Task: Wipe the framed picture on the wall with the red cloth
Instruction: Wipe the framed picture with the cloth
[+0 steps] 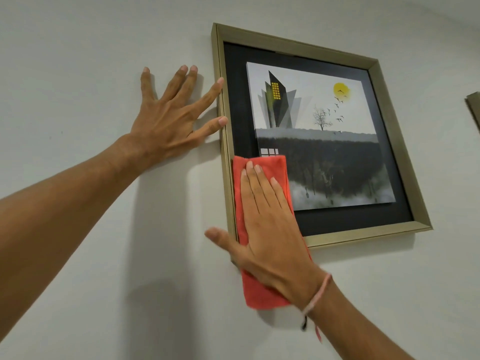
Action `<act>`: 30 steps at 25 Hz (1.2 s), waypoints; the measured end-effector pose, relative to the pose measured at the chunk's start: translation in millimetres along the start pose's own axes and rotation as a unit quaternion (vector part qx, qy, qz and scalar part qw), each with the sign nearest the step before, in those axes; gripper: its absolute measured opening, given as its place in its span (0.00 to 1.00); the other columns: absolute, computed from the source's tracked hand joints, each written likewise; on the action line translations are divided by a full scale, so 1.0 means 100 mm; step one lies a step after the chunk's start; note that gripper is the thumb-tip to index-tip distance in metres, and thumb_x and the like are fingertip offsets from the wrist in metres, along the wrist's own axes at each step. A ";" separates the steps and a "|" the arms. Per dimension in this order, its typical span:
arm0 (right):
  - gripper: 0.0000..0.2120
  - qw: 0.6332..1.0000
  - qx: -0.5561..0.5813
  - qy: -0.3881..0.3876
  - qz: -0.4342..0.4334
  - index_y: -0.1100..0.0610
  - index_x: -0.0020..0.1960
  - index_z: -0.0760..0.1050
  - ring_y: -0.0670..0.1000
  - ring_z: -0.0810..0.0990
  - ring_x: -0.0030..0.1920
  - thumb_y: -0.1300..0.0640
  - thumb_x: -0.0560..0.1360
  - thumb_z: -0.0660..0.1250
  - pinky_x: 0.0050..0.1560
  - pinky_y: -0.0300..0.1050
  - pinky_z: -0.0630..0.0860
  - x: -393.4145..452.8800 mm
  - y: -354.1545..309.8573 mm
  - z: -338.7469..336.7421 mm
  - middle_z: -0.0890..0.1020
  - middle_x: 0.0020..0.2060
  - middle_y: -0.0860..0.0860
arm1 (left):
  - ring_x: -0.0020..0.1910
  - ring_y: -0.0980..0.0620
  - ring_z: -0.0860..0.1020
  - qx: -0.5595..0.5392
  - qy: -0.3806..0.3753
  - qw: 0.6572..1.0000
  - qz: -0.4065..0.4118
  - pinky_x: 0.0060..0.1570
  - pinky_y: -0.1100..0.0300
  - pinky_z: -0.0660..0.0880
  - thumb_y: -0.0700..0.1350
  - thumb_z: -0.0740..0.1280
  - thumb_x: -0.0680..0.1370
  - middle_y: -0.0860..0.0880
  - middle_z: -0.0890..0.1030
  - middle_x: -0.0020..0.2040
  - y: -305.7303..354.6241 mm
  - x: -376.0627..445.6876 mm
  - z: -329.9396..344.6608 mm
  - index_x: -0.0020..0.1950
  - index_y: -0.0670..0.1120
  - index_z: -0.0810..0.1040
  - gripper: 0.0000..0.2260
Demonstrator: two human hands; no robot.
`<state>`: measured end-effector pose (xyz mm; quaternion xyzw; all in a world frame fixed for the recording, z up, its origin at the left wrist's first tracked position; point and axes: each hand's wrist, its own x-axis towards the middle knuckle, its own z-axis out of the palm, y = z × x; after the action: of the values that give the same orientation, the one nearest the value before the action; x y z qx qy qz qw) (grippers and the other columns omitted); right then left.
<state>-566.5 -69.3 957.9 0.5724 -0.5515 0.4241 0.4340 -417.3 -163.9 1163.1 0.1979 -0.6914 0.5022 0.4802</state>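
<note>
— What else is there?
— A plain white wall (78, 61), lightly textured, filling most of the view.
— Anything on it?
— At the far right edge, the corner of a second frame (474, 107), the same dull gold tone, cut off by the border so its contents cannot be told.
— Marks?
— A couple of tiny dark specks (61, 132) at left. Soft grey shadows (158, 229) fall across the lower middle of the wall.

The picture's (319, 141) upper and right areas are left uncovered. Its lower left corner is covered by the cloth (259, 289) and right hand (270, 237). The frame's left edge is blocked by the left hand (166, 123). Bare wall (78, 61) is offered elsewhere.
</note>
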 end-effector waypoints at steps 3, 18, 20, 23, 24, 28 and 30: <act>0.56 0.999 -0.011 -0.043 0.009 0.56 0.83 0.36 0.46 0.36 0.83 0.17 0.70 0.40 0.82 0.50 0.38 -0.38 -0.03 -0.01 0.39 0.84 0.50 | 0.84 0.44 0.43 -0.002 -0.004 1.000 -0.003 0.75 0.25 0.42 0.72 0.40 0.78 0.43 0.44 0.85 0.01 0.00 -0.01 0.82 0.61 0.38 0.34; 0.11 0.996 0.048 -0.001 0.074 0.50 0.60 0.85 0.47 0.79 0.65 0.52 0.81 0.67 0.68 0.49 0.76 -0.51 0.23 -0.40 0.84 0.62 0.45 | 0.84 0.44 0.42 -0.006 0.001 1.000 -0.009 0.76 0.26 0.41 0.72 0.41 0.78 0.44 0.43 0.85 0.02 -0.03 -0.01 0.82 0.62 0.41 0.35; 0.09 0.993 0.003 0.039 0.115 0.49 0.53 0.85 0.49 0.79 0.58 0.46 0.78 0.70 0.58 0.50 0.80 -0.55 0.24 -0.41 0.83 0.56 0.45 | 0.84 0.44 0.43 -0.003 -0.009 1.000 -0.011 0.75 0.26 0.42 0.72 0.40 0.77 0.44 0.43 0.85 0.02 -0.04 -0.02 0.82 0.62 0.41 0.35; 0.21 0.971 0.023 0.054 0.232 0.46 0.52 0.75 0.49 0.75 0.52 0.32 0.70 0.71 0.51 0.48 0.80 -0.56 0.31 -0.44 0.76 0.53 0.45 | 0.84 0.44 0.41 -0.016 -0.038 0.999 -0.022 0.75 0.25 0.42 0.72 0.40 0.77 0.44 0.42 0.85 0.04 -0.05 -0.08 0.82 0.61 0.41 0.35; 0.25 0.962 0.042 0.044 0.266 0.45 0.53 0.72 0.49 0.76 0.52 0.29 0.67 0.72 0.51 0.48 0.80 -0.53 0.34 -0.46 0.75 0.52 0.45 | 0.84 0.44 0.41 -0.027 -0.048 0.998 -0.029 0.75 0.25 0.42 0.72 0.41 0.77 0.44 0.41 0.85 0.07 -0.06 -0.11 0.82 0.61 0.41 0.36; 0.39 0.926 0.165 -0.002 0.340 0.49 0.65 0.67 0.50 0.75 0.50 0.37 0.63 0.81 0.49 0.48 0.77 -0.41 0.35 -0.56 0.75 0.50 0.47 | 0.84 0.44 0.43 -0.090 -0.045 0.993 -0.067 0.78 0.29 0.43 0.70 0.44 0.77 0.43 0.44 0.85 0.34 -0.46 -0.33 0.83 0.57 0.45 0.37; 0.34 0.905 0.224 -0.009 0.361 0.56 0.65 0.74 0.52 0.78 0.51 0.46 0.65 0.83 0.54 0.51 0.80 -0.36 0.32 -0.60 0.79 0.51 0.51 | 0.84 0.43 0.51 -0.146 -0.019 0.986 -0.080 0.79 0.34 0.50 0.70 0.46 0.78 0.42 0.52 0.85 0.54 -0.81 -0.49 0.84 0.54 0.50 0.37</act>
<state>-600.4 -2.9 940.3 0.4201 -0.6151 0.6586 0.1067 -398.1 -114.8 1067.4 0.1901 -0.7481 0.3521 0.5293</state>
